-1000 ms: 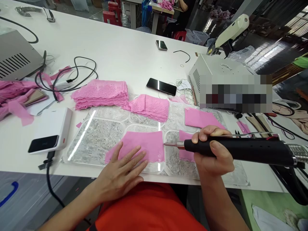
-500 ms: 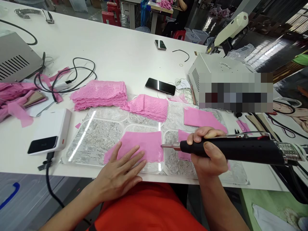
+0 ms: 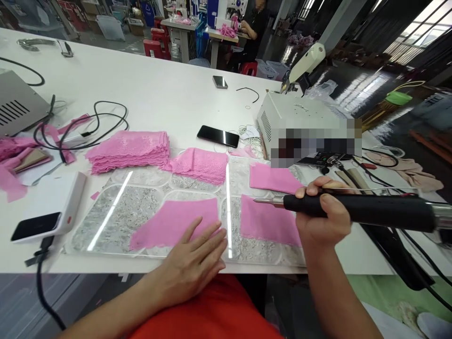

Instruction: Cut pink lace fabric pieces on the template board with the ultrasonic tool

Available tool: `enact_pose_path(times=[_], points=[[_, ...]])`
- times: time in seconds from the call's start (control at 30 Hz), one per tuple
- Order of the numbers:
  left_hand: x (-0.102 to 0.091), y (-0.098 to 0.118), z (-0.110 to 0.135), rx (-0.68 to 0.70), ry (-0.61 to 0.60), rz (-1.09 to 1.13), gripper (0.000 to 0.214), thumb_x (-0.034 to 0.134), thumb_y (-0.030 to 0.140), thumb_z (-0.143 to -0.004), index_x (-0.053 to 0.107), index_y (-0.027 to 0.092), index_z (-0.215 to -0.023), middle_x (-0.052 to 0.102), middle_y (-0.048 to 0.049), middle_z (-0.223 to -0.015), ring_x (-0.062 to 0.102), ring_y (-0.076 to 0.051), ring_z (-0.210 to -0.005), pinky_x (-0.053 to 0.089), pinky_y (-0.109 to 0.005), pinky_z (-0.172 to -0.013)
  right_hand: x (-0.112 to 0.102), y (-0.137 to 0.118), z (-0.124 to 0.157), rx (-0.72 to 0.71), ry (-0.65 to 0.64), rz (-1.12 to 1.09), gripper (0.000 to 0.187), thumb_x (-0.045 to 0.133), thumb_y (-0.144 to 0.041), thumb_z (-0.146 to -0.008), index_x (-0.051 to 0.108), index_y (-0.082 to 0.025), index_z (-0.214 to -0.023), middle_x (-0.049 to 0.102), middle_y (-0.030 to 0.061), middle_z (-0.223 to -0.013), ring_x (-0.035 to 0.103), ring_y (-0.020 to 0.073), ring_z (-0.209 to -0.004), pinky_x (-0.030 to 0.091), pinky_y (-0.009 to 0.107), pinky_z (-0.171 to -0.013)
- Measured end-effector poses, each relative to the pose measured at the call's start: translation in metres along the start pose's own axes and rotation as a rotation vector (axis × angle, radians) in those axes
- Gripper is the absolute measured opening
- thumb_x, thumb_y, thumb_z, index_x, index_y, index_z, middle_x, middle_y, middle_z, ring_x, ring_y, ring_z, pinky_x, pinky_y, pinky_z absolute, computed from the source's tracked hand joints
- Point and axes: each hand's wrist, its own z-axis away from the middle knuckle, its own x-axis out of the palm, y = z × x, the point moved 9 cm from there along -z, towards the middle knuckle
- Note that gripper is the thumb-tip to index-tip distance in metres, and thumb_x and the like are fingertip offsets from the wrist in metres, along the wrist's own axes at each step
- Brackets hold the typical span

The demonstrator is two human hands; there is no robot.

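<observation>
My left hand lies flat, fingers stretched, over the lower right part of a pink fabric piece. In my right hand is a thick black handheld tool with a pointed metal tip, which points left. That tip is over the upper part of a second pink fabric piece; whether it touches the cloth I cannot tell. My right hand and the tool hide this piece's right side. Behind it lies folded pink fabric. All these rest on a clear-edged, stone-patterned mat.
Stacked pink lace pieces and a smaller lace pile lie behind the mat. A phone, a grey machine box, a white power bank and black cables surround the work area. A person sits beyond the table.
The view has shifted. My left hand has slid right and down on its fabric piece, uncovering the left part. The tool's tip has gone from that piece's right edge to the right-hand piece.
</observation>
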Motion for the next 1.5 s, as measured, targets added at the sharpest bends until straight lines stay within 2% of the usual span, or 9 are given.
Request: enact_pose_path(times=[0.13,0.27,0.53,0.63,0.77,0.9,1.17,1.33,1.5], points=[[0.024,0.008,-0.021,-0.017,-0.03,-0.051,0.036,0.05,0.035,-0.098,0.059,0.013,-0.124,0.06,-0.0091,-0.134,0.047,-0.025,-0.133,0.015,-0.046,-0.121,0.002,0.013,0.002,0.022,-0.003,-0.017,0.014,0.062,-0.02,-0.062,0.057,-0.019,-0.075,0.052,-0.0005,-0.081,0.049,0.0085,-0.063,0.049,0.026,-0.056],[0.044,0.008,-0.029,-0.045,-0.073,-0.094,0.042,0.047,0.044,-0.098,0.058,0.017,-0.127,0.054,-0.0102,-0.14,0.045,-0.028,-0.134,0.016,-0.05,-0.119,0.009,0.021,0.005,0.039,-0.012,-0.017,0.014,0.064,-0.02,-0.064,0.057,-0.02,-0.077,0.053,-0.0007,-0.084,0.05,0.0089,-0.065,0.05,0.027,-0.058],[0.056,0.005,-0.045,-0.064,-0.131,-0.137,0.045,0.043,0.049,-0.098,0.054,0.02,-0.131,0.052,-0.0099,-0.142,0.04,-0.029,-0.137,0.013,-0.054,-0.117,0.005,0.024,0.0,0.03,0.007,-0.004,0.014,0.064,-0.021,-0.065,0.058,-0.02,-0.078,0.053,-0.0009,-0.084,0.05,0.0089,-0.064,0.05,0.028,-0.058],[0.061,0.002,-0.055,-0.092,-0.127,-0.172,0.047,0.042,0.052,-0.098,0.054,0.021,-0.132,0.052,-0.0102,-0.141,0.04,-0.029,-0.137,0.011,-0.055,-0.117,-0.007,0.015,-0.007,-0.007,0.089,-0.009,0.014,0.063,-0.021,-0.064,0.057,-0.02,-0.076,0.052,-0.0007,-0.084,0.049,0.0086,-0.064,0.049,0.026,-0.056],[0.071,-0.001,-0.061,-0.095,-0.114,-0.201,0.046,0.038,0.052,-0.099,0.054,0.023,-0.132,0.054,-0.0095,-0.14,0.042,-0.03,-0.136,0.011,-0.056,-0.116,-0.036,-0.005,-0.019,-0.119,0.276,-0.032,0.014,0.059,-0.022,-0.061,0.057,-0.02,-0.074,0.051,-0.0009,-0.083,0.046,0.0081,-0.065,0.046,0.024,-0.055],[0.075,-0.008,-0.062,-0.157,-0.069,-0.159,0.045,0.045,0.051,-0.097,0.057,0.024,-0.13,0.056,-0.0085,-0.138,0.043,-0.031,-0.135,0.015,-0.056,-0.117,-0.06,-0.007,-0.023,-0.12,0.395,-0.067,0.015,0.059,-0.022,-0.059,0.057,-0.019,-0.074,0.05,-0.0004,-0.083,0.046,0.0074,-0.065,0.046,0.022,-0.054],[0.072,-0.01,-0.062,-0.174,-0.052,-0.123,0.044,0.048,0.05,-0.095,0.059,0.023,-0.128,0.057,-0.0086,-0.138,0.043,-0.032,-0.135,0.014,-0.055,-0.118,-0.055,-0.003,-0.021,-0.093,0.333,-0.002,0.013,0.058,-0.023,-0.064,0.056,-0.021,-0.076,0.05,-0.0004,-0.085,0.046,0.0082,-0.066,0.047,0.023,-0.056],[0.072,-0.01,-0.063,-0.184,-0.045,-0.095,0.044,0.045,0.049,-0.097,0.059,0.022,-0.128,0.056,-0.0089,-0.138,0.043,-0.032,-0.135,0.011,-0.054,-0.118,-0.051,0.001,-0.02,-0.065,0.315,-0.032,0.013,0.06,-0.022,-0.062,0.056,-0.02,-0.075,0.05,-0.0006,-0.083,0.046,0.0083,-0.066,0.047,0.023,-0.056],[0.071,-0.01,-0.063,-0.183,-0.04,-0.092,0.044,0.047,0.049,-0.096,0.06,0.022,-0.128,0.056,-0.0092,-0.138,0.043,-0.032,-0.135,0.013,-0.054,-0.118,-0.043,0.007,-0.018,-0.025,0.243,-0.053,0.013,0.062,-0.022,-0.063,0.059,-0.02,-0.075,0.051,-0.0007,-0.083,0.047,0.0084,-0.065,0.047,0.023,-0.056]])
